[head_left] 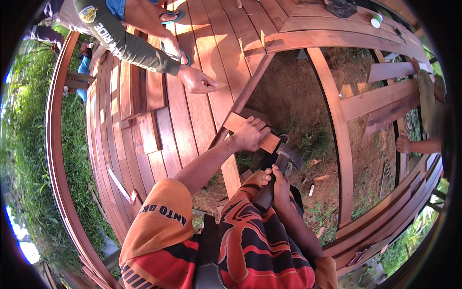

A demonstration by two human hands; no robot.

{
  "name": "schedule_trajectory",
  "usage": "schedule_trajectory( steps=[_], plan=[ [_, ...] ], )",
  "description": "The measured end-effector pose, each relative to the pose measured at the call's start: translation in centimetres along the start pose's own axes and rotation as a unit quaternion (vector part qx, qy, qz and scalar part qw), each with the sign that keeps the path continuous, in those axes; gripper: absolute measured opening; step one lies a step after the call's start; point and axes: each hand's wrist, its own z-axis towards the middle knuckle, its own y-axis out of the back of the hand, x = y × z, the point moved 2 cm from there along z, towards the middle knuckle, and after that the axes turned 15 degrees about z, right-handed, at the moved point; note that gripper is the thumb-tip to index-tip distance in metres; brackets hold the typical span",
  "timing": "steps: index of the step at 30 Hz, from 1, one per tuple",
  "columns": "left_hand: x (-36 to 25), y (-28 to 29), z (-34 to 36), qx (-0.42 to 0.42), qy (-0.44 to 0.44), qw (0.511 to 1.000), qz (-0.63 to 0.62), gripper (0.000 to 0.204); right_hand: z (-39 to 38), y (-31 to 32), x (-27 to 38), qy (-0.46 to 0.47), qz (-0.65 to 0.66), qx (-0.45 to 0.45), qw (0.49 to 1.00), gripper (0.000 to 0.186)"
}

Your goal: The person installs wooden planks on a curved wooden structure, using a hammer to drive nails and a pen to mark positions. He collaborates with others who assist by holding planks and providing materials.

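My left hand (250, 134) is closed around a short wooden board (235, 122), whose cut end (269, 143) sticks out past my fingers over the gap in the deck. Just below that end, my right hand (281, 183) grips a dark tool (265, 195) with a thick, long body. The tool's rounded dark head (289, 156) lies close to the board's end; its exact kind is unclear. Beside my right hand, what look like bare toes (263, 177) show. Across from me, another person's hand (196, 80) reaches over the deck, its fingertips pinched at a small, pale piece.
Wooden deck boards (192, 115) lie to the left, with loose planks (129, 91) on them. An open joist frame (332, 125) shows soil below. At right, another person's hand (403, 143) is near several boards (380, 101). A white cup (376, 20) stands at the far right.
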Motion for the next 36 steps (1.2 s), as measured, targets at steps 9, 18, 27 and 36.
schedule_trajectory(
  steps=[9,18,27,36],
  plan=[
    [0.1,0.1,0.3,-0.03,-0.013,0.999,-0.011,0.052,-0.7,-1.6,-1.2,0.036,0.001,0.012,0.999,0.013],
    [0.2,0.4,0.3,-0.046,-0.011,0.999,-0.022,0.05,-1.2,-2.3,-1.6,0.047,-0.007,0.001,0.999,0.013],
    [0.4,0.5,0.4,-0.047,-0.013,0.998,-0.032,0.052,-2.5,1.4,6.2,0.122,-0.002,-0.062,0.991,0.012],
    [0.2,0.2,0.1,-0.056,-0.006,0.998,-0.03,0.052,-3.8,5.5,11.3,0.317,0.094,-0.087,0.94,0.012]
  ],
)
